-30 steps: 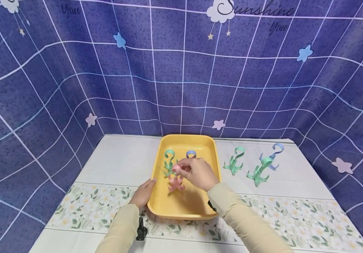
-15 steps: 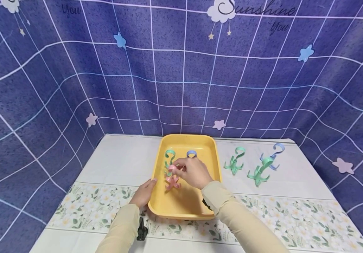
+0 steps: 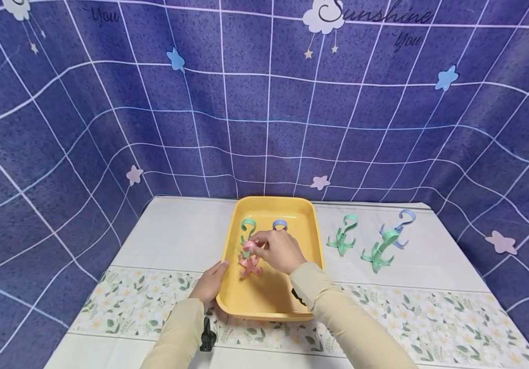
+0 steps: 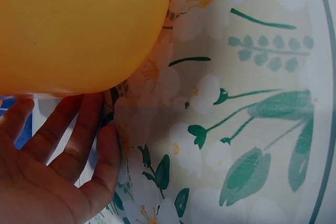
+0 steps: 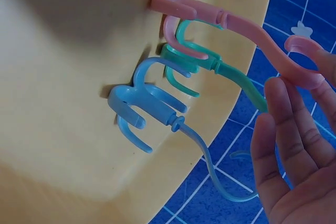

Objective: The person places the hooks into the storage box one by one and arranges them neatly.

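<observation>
On the left, a beige sleeve (image 3: 172, 335) slants up from the bottom edge, with a black device (image 3: 207, 335) beside the wrist. The left hand (image 3: 211, 283) reaches forward along the near left side of the yellow tray (image 3: 269, 302), touching its outer wall. The left wrist view shows these fingers slightly bent and spread, with gaps between some of them, tips up against the tray and curled round nothing.

Inside the tray, toward its left side, a green hook (image 5: 209, 62) stands on its prongs, its curved top rising behind the pink hook (image 3: 249, 266). The pink hook is upright, prongs down inside the tray, nearer the person; whether the prongs touch the floor, I cannot tell. The right hand (image 3: 280, 251) comes in from the right over the tray, back of the hand upward, wrist bent a little, pinching the pink hook's curved top between thumb and fingertip. Its other fingers extend loosely below. Partly behind this hand, a blue hook (image 5: 152, 103) stands in the tray.

The right sleeve (image 3: 345, 318) runs diagonally from the lower right across the tray's near right corner. Further right on the white table (image 3: 179, 220), two green hooks (image 3: 377, 258) stand on their prongs, and a second blue hook (image 3: 398, 228) stands partly behind the nearer one
</observation>
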{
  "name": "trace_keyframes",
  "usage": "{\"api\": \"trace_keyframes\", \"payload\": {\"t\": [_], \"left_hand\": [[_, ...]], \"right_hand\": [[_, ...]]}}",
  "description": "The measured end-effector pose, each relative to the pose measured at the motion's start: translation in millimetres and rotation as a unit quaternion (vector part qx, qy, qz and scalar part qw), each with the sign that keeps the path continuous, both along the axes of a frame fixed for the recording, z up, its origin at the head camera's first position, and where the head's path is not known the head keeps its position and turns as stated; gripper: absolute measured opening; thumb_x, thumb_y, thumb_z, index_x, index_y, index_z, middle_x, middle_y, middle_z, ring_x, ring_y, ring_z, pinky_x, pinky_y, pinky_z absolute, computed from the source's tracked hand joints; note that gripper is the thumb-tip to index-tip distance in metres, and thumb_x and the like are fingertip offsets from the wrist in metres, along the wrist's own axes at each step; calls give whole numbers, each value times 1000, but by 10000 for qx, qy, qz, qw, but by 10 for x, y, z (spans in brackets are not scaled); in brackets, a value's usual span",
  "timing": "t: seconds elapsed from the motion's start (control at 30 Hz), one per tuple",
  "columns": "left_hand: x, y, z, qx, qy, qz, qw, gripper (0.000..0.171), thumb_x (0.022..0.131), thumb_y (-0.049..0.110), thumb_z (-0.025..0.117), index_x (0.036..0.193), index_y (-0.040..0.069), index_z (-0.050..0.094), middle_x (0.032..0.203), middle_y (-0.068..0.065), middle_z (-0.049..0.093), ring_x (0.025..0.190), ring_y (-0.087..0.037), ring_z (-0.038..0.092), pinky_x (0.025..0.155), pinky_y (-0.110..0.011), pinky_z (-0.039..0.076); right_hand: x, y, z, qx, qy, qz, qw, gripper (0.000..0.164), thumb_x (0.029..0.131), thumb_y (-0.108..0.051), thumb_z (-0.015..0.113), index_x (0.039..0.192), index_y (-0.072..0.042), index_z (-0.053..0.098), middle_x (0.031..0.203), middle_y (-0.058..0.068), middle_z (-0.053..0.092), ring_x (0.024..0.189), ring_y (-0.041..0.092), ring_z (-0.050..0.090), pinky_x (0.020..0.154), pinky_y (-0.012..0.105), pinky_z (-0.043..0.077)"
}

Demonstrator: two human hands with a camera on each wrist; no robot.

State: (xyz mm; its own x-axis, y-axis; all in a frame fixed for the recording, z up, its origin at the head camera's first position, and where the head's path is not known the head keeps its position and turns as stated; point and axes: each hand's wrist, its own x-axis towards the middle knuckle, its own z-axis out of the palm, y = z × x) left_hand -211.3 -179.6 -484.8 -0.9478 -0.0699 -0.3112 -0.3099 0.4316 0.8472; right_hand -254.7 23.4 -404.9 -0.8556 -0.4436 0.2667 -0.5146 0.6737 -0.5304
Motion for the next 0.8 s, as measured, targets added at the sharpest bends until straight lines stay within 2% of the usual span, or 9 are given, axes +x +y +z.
{"api": "trace_keyframes", "payload": {"t": [0.43, 0.57, 0.8], "left_hand": [[1, -1, -8, 12, -7, -31, 10000, 63, 110, 45, 33, 157, 3, 37, 142, -25, 56, 128, -45, 54, 110, -59, 39], [4, 1, -10, -26, -12, -16, 10000, 63, 110, 45, 32, 157, 3, 37, 142, -25, 56, 129, -45, 53, 110, -60, 38], [8, -4, -20, -38, 28, 24, 10000, 61, 110, 44, 33, 156, 4, 40, 139, -24, 58, 126, -43, 56, 110, -58, 39]], "right_hand": [[-36, -6, -6, -19, -67, 46, 10000, 10, 92, -28, 78, 100, -22, 79, 88, -7, 75, 68, 3, 61, 60, 26, 49], [-37, -21, -14, -70, -80, 103, 9999, 8, 92, -28, 78, 98, -23, 79, 88, -7, 75, 69, 4, 63, 62, 26, 50], [-40, -68, -34, -81, -168, 40, 9998, 15, 93, -27, 78, 106, -21, 80, 91, -7, 76, 71, 3, 64, 63, 26, 51]]}}
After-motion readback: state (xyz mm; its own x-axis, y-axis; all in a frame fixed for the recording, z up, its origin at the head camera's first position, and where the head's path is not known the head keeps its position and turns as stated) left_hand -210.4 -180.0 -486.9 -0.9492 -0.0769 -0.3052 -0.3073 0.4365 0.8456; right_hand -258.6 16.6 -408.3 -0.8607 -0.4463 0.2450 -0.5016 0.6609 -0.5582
